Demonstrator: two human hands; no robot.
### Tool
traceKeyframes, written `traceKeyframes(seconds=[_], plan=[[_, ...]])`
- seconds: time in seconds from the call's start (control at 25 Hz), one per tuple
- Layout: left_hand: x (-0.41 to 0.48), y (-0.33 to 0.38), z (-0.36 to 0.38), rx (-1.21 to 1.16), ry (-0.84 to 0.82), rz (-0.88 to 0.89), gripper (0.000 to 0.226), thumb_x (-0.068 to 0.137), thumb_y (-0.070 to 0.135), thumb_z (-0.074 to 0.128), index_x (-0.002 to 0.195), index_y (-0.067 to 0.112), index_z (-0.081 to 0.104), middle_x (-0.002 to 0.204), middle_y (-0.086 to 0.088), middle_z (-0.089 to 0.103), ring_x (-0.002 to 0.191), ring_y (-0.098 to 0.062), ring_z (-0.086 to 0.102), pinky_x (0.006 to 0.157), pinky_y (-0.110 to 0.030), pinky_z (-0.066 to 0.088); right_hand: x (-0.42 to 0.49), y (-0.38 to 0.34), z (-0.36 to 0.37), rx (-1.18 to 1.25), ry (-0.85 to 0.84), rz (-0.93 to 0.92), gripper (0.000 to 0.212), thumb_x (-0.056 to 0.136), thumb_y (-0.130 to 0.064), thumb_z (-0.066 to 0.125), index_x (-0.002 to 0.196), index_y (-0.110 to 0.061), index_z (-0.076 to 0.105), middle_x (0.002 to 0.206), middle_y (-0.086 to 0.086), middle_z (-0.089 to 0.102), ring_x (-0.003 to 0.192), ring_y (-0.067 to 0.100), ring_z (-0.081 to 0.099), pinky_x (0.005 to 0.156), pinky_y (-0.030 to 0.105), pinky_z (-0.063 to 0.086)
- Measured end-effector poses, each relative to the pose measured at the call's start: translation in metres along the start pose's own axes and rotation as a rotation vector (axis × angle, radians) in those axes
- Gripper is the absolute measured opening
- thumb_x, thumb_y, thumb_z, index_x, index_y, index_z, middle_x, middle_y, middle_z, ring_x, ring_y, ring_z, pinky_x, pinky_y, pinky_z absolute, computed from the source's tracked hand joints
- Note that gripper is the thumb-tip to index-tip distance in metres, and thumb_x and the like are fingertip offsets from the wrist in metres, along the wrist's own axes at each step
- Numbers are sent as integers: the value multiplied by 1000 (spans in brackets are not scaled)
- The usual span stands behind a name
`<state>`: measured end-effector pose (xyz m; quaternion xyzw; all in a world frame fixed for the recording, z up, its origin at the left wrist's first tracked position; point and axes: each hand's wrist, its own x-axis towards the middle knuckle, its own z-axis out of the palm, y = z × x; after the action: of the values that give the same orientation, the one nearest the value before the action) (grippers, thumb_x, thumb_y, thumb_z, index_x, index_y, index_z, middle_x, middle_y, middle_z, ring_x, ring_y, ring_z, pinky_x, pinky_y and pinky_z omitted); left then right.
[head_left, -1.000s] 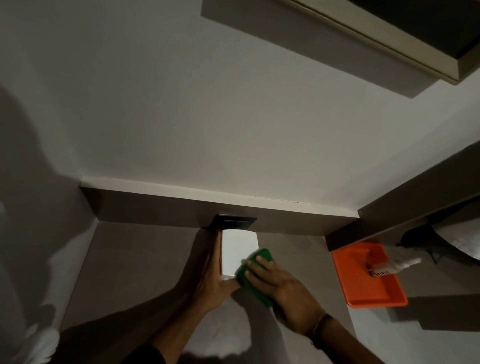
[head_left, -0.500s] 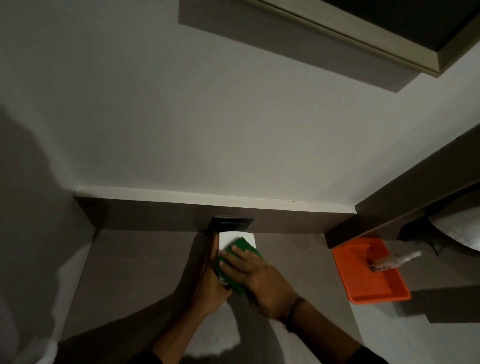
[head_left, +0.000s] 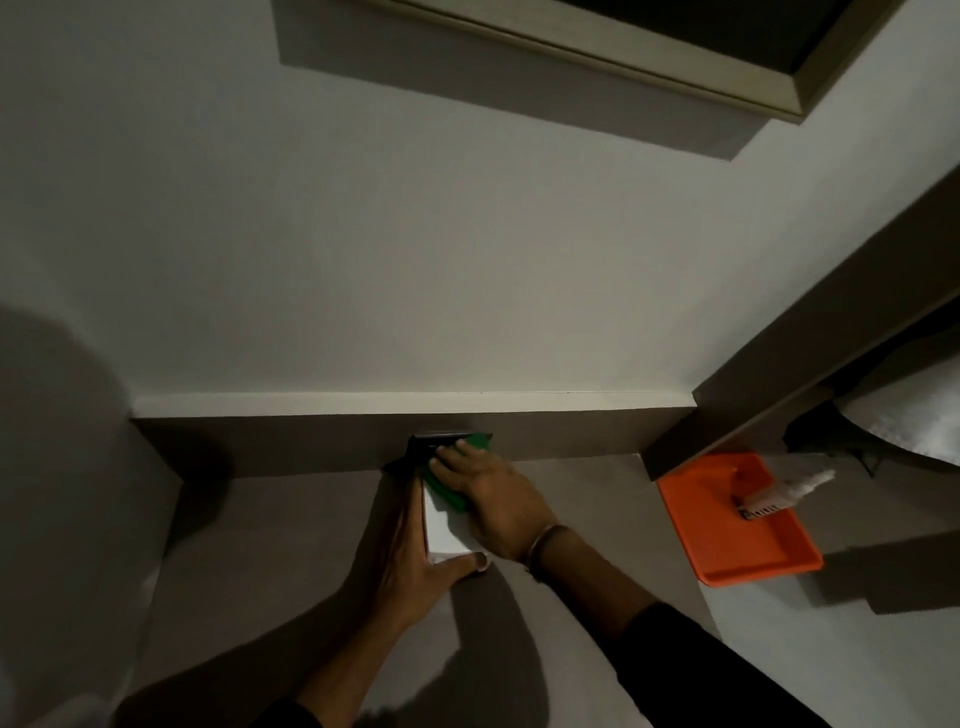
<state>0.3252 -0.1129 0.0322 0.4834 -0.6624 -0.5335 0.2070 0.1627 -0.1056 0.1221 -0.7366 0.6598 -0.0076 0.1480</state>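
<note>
A white flat rectangular block (head_left: 448, 532) lies on the grey-brown counter (head_left: 291, 545), its far end by a black wall plate (head_left: 430, 442). My left hand (head_left: 410, 566) braces it, fingers straight along its left side and thumb across its near edge. With flat fingers, my right hand (head_left: 493, 493) presses a green cloth (head_left: 451, 496) onto the block's far end, touching the black plate. Most of the cloth is hidden under the hand.
An orange tray (head_left: 727, 551) sits on the counter to the right, with a white tube (head_left: 779, 496) lying across its far edge. A dark upstand runs along the back wall. A dark shelf and something white (head_left: 914, 421) sit at far right. A framed panel (head_left: 623, 57) hangs above.
My right hand has slid the green cloth away from me along the white block, from its near right part to its far end at the black plate. The left hand has stayed in place.
</note>
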Motion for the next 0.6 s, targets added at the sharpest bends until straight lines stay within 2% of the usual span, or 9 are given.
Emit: traceKeyframes(seconds=[0.08,0.12,0.2,0.28,0.36,0.44,0.52,0.56,0.6], plan=[[-4,10,1,90,-9,-26,107,81,22,90,162,6,22,172,-17,26,159,-34,29,129,-44,27,-27,-13,7,-46,45,-121,69,87,-26,65,151,-19,39,159,7,39,148,31,28,123,49,24],[-4,11,0,106,-25,-22,98,82,14,88,160,6,28,168,-24,34,155,-39,36,126,-45,33,-48,-16,11,-26,76,-162,63,90,-28,60,150,-21,40,159,4,40,149,28,26,124,44,19],[-3,15,-9,65,-82,-13,106,71,13,96,157,20,34,161,-19,45,149,-35,45,119,-42,41,-93,-12,19,81,101,-151,59,93,-24,39,152,-29,39,163,-4,34,153,18,18,125,37,8],[-3,13,-21,110,-104,53,131,64,15,100,163,33,16,171,1,28,158,-21,27,127,-47,34,-131,5,34,273,134,17,71,85,-8,34,152,-34,38,163,-12,30,153,9,15,126,33,6],[-4,22,-27,189,-35,130,125,73,-4,86,162,38,10,174,10,14,162,-16,11,133,-51,21,-157,24,54,538,254,233,82,79,13,38,148,-31,46,158,-12,40,149,4,26,126,36,14],[0,48,-23,248,32,178,99,84,-11,70,162,30,27,175,4,25,162,-22,20,132,-49,24,-170,31,66,843,415,403,78,84,23,41,141,-28,55,150,-8,52,142,7,43,121,38,32],[14,72,-7,427,36,223,70,100,9,60,162,24,32,174,1,30,161,-24,25,131,-48,23,-173,26,64,1195,535,571,73,87,26,40,135,-26,58,140,-3,61,120,9,63,98,24,52],[22,81,1,550,16,228,61,107,23,52,163,22,28,175,-1,29,162,-24,23,133,-49,19,-169,23,63,1329,583,662,72,87,28,37,134,-21,58,133,-4,63,105,4,67,86,17,54],[30,83,9,675,-10,222,59,110,35,42,164,20,24,176,-3,27,163,-24,20,133,-51,15,-164,21,63,1435,635,744,71,86,30,35,135,-17,57,128,-5,64,99,3,68,84,16,55]])
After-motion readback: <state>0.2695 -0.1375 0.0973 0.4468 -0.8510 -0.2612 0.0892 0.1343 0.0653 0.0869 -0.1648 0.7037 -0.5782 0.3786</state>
